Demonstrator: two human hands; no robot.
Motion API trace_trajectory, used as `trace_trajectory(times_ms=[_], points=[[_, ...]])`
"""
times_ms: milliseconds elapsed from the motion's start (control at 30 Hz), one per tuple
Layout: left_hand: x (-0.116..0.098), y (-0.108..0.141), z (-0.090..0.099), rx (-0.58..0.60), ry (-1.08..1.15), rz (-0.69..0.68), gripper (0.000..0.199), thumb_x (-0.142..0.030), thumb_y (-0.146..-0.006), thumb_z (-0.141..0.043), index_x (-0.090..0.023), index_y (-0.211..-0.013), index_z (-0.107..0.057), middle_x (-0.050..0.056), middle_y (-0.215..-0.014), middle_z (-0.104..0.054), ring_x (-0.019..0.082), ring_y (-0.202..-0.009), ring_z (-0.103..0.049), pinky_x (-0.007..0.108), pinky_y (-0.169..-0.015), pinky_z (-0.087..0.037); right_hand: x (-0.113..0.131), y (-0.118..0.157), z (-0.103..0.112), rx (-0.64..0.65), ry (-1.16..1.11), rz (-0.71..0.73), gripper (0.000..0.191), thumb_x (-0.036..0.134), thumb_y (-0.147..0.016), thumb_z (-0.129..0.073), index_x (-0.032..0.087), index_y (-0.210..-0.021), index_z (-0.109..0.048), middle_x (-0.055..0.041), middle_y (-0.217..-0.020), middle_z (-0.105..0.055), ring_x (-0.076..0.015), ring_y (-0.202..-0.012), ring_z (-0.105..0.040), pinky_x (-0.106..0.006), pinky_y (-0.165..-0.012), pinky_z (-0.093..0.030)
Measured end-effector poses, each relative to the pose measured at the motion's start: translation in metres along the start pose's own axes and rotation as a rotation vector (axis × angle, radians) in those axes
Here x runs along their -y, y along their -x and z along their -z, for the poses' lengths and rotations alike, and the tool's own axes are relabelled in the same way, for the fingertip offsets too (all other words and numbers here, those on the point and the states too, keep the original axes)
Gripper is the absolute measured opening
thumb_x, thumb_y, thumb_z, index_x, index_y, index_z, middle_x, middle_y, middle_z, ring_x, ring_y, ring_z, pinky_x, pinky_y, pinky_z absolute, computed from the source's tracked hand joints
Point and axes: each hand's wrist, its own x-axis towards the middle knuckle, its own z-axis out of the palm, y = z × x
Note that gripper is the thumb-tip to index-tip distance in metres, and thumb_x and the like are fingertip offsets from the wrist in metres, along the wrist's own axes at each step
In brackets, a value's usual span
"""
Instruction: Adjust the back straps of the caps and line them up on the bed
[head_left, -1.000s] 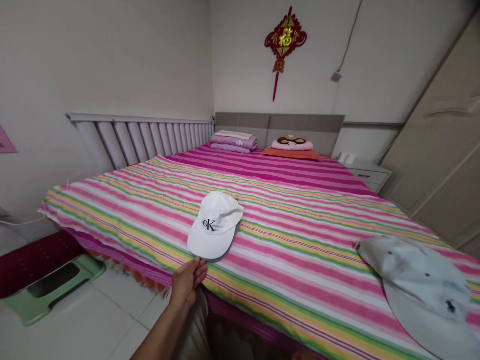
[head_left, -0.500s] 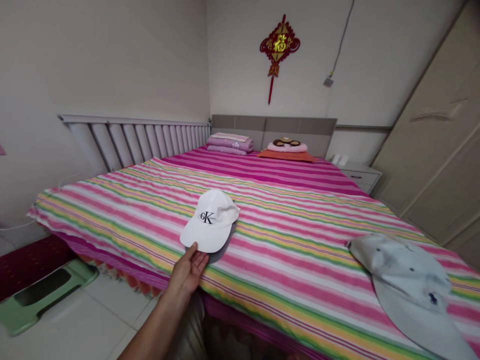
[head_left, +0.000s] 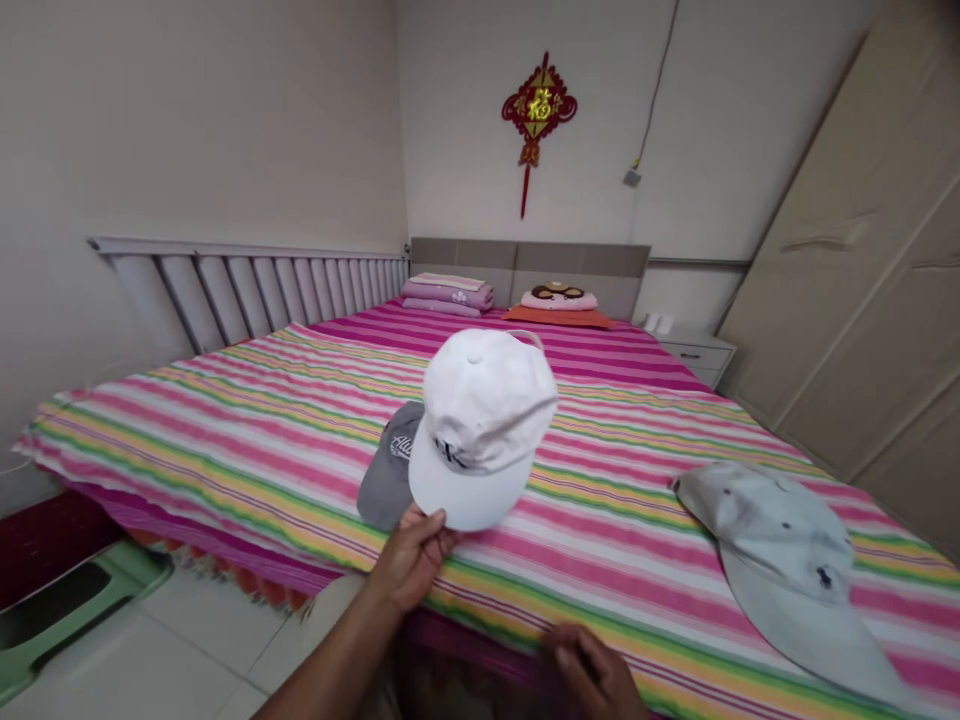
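My left hand (head_left: 417, 552) grips the brim of a white baseball cap (head_left: 487, 400), thumb on top, and holds it raised over the bed. Black lettering on the cap's front is partly hidden by its tilt. Just behind and to the left lies a grey cap (head_left: 386, 475) with white script, partly covered by the white one. My right hand (head_left: 596, 668) is at the bottom edge of the view, over the bed's near edge; its fingers are loosely bent and apart, with nothing seen in them. A pale, stained cap (head_left: 787, 555) with a small dark emblem lies on the right.
A striped sheet (head_left: 300, 440) covers the bed. Folded bedding (head_left: 450, 295) and a pink pillow (head_left: 559, 298) lie by the headboard (head_left: 577, 262). A white nightstand (head_left: 694, 352) stands at the right, a radiator (head_left: 262, 290) at the left, and a green stool (head_left: 90, 610) on the floor.
My left hand has lifted the white cap up and to the right, uncovering the grey cap beneath it. My right hand has come into view at the bottom.
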Motion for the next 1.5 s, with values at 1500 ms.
trace_trajectory(times_ms=[1500], points=[[0.05, 0.007, -0.016, 0.349, 0.12, 0.355, 0.021, -0.019, -0.07, -0.061, -0.015, -0.09, -0.066, 0.007, -0.08, -0.071, 0.023, -0.088, -0.062, 0.037, -0.088, -0.041, 0.049, -0.03, 0.05, 0.055, -1.074, -0.413, 0.034, 0.048, -0.054, -0.072, 0.023, -0.077, -0.069, -0.0055, -0.077, -0.072, -0.0277, -0.095, -0.06, -0.044, -0.096, -0.033]])
